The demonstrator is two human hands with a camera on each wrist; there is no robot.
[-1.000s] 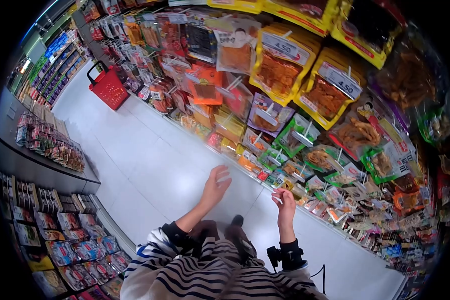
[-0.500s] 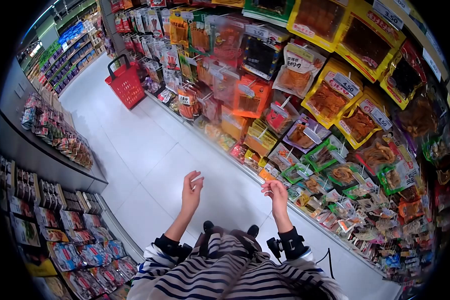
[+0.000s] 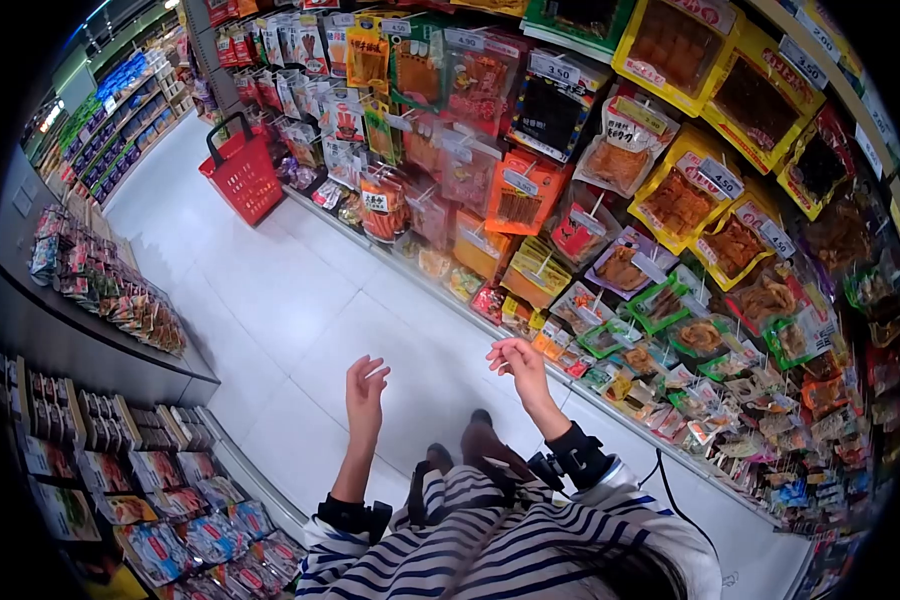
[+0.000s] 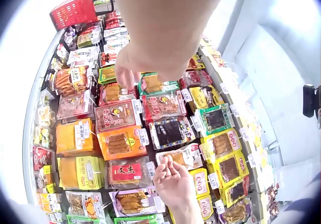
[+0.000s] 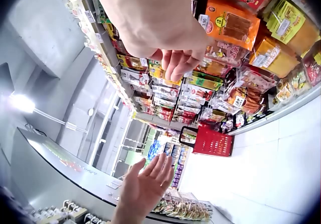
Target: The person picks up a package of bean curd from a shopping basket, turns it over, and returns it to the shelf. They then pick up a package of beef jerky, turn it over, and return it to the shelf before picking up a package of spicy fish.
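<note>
Since half a second ago, my right hand (image 3: 518,364) has tipped further inward toward my left hand (image 3: 366,388); both hover before me, fingers loosely bent, holding nothing. Beyond them the snack packets (image 3: 522,208) hang in rows, fronts outward, presumably to be read easily; farther off, the red basket (image 3: 245,182) stands on the floor (image 3: 300,320), probably to leave both hands free.

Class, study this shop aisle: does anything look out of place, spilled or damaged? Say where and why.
One mild oddity: the red basket stands on the aisle floor beside the hanging snack packets, with nobody holding it. No spill shows.
</note>
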